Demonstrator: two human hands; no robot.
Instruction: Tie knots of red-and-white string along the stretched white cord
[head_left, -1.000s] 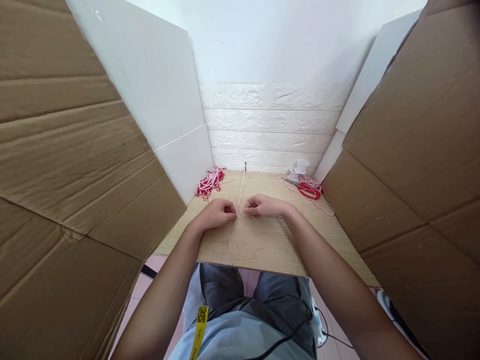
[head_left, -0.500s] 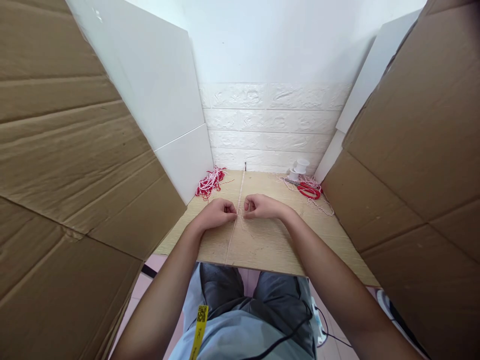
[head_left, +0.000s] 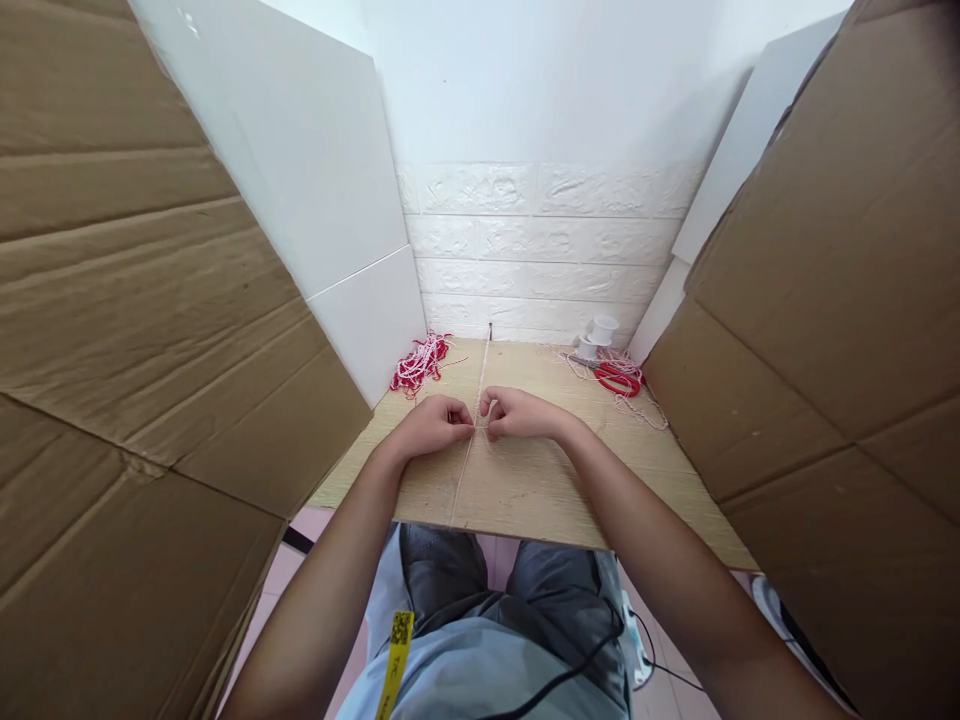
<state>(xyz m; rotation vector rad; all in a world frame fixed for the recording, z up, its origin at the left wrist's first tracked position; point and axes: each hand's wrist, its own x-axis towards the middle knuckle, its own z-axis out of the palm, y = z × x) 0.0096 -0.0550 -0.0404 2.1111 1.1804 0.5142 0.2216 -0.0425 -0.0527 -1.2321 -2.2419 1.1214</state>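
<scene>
Pale cord is pinched in the left hand; the right hand curls just beside it, its hold on a thin strand impossible to tell; the cord spans the wooden tabletop from back edge to front; red-and-white yarn lies in the back-left corner, red-handled scissors near the back-right; white brick-patterned wall behind.

A tangle of red and pale pink cord lies at the far left corner of the wooden tabletop. In the far right corner, red-handled scissors rest by loose pale string, with two white spools just behind. Cardboard panels flank both sides, before a white brick-patterned wall. Pinkish floor tiles show below.
</scene>
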